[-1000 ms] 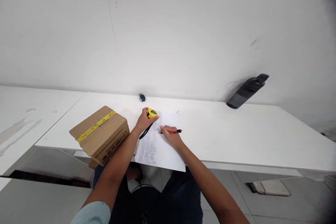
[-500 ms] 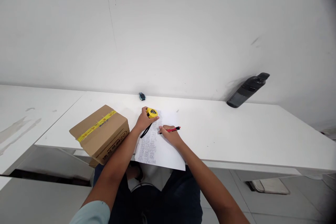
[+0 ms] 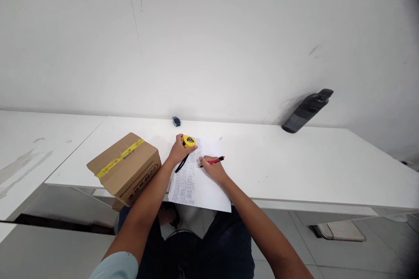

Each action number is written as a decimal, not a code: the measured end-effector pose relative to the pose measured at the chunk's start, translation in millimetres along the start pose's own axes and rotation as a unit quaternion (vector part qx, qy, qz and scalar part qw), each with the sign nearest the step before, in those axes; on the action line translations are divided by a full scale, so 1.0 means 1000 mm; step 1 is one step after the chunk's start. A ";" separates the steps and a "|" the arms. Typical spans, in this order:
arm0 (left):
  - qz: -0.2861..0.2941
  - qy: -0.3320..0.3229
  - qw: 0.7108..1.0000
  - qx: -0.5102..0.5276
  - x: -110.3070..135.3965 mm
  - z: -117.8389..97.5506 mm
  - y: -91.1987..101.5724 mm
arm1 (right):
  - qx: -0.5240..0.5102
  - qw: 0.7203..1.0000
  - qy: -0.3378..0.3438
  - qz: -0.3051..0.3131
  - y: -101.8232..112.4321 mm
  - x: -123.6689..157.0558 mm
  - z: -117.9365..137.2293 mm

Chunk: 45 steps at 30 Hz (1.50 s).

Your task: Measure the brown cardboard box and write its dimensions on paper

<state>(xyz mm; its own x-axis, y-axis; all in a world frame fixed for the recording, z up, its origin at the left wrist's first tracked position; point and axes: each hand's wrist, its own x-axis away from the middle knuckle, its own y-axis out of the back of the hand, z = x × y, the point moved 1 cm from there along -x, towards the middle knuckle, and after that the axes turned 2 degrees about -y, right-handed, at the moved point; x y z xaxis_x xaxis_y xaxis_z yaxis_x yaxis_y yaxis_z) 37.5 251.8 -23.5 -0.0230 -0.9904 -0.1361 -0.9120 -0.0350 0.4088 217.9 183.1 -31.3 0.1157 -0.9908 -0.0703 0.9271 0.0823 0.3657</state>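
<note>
My left hand (image 3: 178, 151) is closed round a yellow tape measure (image 3: 189, 141) that rests on the top of a sheet of paper (image 3: 203, 183); its black strap (image 3: 181, 165) trails down over the sheet. My right hand (image 3: 214, 169) grips a red pen (image 3: 216, 160) with its tip on the paper, next to columns of handwriting on the sheet's left half. The sheet lies on a white table (image 3: 294, 161) and overhangs its near edge.
A cardboard box (image 3: 126, 166) sealed with yellow tape sits at the table's front left, close to my left forearm. A dark bottle (image 3: 306, 110) leans against the wall at the back right. A small dark object (image 3: 176, 120) lies by the wall. Another white table (image 3: 32, 139) adjoins at left.
The pen has tilted slightly and my right hand has shifted a little on the paper. My left hand stays on the tape measure.
</note>
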 end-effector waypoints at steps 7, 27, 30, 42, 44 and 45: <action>-0.003 -0.002 1.000 -0.002 0.000 0.001 -0.001 | -0.001 1.000 0.000 -0.001 0.000 -0.001 -0.001; -0.002 -0.009 1.000 -0.010 0.000 0.002 0.000 | -0.008 1.000 -0.003 -0.016 0.001 -0.002 -0.001; -0.001 -0.010 1.000 -0.009 0.000 0.002 0.000 | -0.004 1.000 0.002 -0.011 0.001 -0.001 0.000; 0.002 -0.004 1.000 -0.010 -0.002 0.005 0.001 | 0.007 0.998 -0.013 -0.066 0.003 -0.001 -0.001; 0.002 -0.005 1.000 -0.006 -0.002 0.004 0.001 | 0.009 0.998 -0.013 -0.065 0.002 -0.001 0.000; 0.004 -0.007 1.000 -0.004 -0.002 0.004 0.001 | 0.009 0.998 -0.013 -0.063 0.002 -0.001 0.000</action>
<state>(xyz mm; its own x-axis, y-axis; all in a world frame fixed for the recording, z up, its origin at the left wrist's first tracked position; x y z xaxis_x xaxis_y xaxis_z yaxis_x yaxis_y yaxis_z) 35.1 254.4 -27.0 -0.0351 -0.9887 -0.1458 -0.9089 -0.0290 0.4161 219.8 184.1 -30.5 -0.0111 -0.9957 -0.0925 0.9269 -0.0450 0.3727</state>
